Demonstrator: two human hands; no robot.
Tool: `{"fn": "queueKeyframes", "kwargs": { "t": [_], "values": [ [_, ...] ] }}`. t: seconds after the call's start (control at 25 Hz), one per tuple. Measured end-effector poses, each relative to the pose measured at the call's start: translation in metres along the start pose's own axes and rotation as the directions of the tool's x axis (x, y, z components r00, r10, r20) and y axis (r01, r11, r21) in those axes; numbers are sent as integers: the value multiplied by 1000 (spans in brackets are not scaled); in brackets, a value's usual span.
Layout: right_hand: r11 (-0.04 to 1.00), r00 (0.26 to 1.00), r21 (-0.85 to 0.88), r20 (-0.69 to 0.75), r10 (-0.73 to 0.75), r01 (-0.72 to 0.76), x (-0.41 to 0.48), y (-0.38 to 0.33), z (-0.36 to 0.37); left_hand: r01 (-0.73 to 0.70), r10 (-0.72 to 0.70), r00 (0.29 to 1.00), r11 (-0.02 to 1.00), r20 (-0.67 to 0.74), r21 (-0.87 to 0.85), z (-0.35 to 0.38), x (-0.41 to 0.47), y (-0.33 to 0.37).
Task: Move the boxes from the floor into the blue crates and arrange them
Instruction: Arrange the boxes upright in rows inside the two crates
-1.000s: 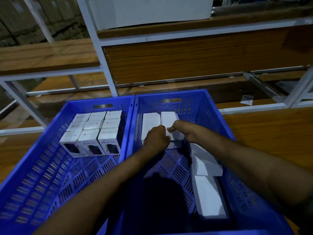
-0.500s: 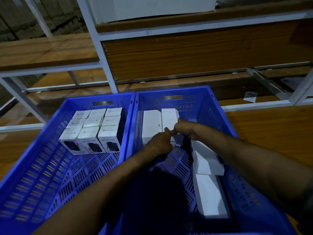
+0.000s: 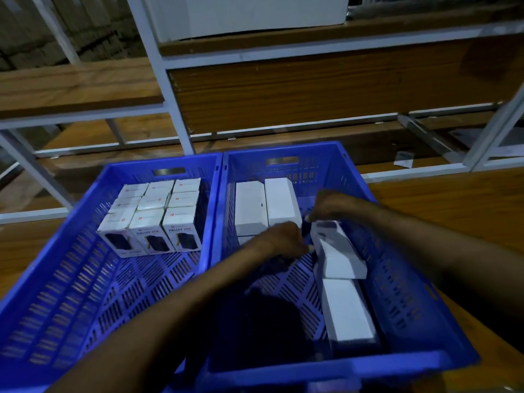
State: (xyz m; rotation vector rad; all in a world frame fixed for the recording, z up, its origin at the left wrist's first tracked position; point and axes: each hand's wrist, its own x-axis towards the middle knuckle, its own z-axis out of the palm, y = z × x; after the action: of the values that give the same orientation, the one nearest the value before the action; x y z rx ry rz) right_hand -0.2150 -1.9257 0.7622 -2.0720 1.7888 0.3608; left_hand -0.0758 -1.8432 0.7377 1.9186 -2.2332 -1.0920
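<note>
Two blue crates stand side by side. The left crate holds several small white boxes packed in rows at its far end. In the right crate two white boxes stand at the far left corner. A tilted white box leans along the right wall, with another white box lying flat in front of it. My right hand pinches the far top corner of the tilted box. My left hand has curled fingers at that box's left edge.
A white metal rack with wooden shelves rises right behind the crates. A large white carton sits on the upper shelf. Wooden floor shows to the right of the crates. A small paper scrap lies on the low shelf.
Both hands have left the two standing boxes at the far corner and shifted right and nearer onto the tilted box by the right wall. The view has dipped slightly.
</note>
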Motion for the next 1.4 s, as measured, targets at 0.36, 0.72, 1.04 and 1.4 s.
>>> {"fn": "queueKeyframes", "kwargs": {
  "t": [0.36, 0.72, 1.04, 1.4],
  "values": [
    [938, 959, -345, 277, 55, 46, -36, -14, 26, -122, 98, 945, 991, 311, 58, 38, -12, 21],
    [984, 949, -26, 262, 177, -176, -65, -5, 21, 109, 39, 933, 917, 358, -383, 37, -28, 17],
    [936, 926, 192, 298, 231, -295, -76, 0, 28, 154, 6, 971, 751, 240, -641, 36, -30, 24],
    [922, 992, 368, 75, 100, -121, -79, -10, 9, 3, 4, 1000, 660, 8, -751, 39, -20, 31]
  ]
}}
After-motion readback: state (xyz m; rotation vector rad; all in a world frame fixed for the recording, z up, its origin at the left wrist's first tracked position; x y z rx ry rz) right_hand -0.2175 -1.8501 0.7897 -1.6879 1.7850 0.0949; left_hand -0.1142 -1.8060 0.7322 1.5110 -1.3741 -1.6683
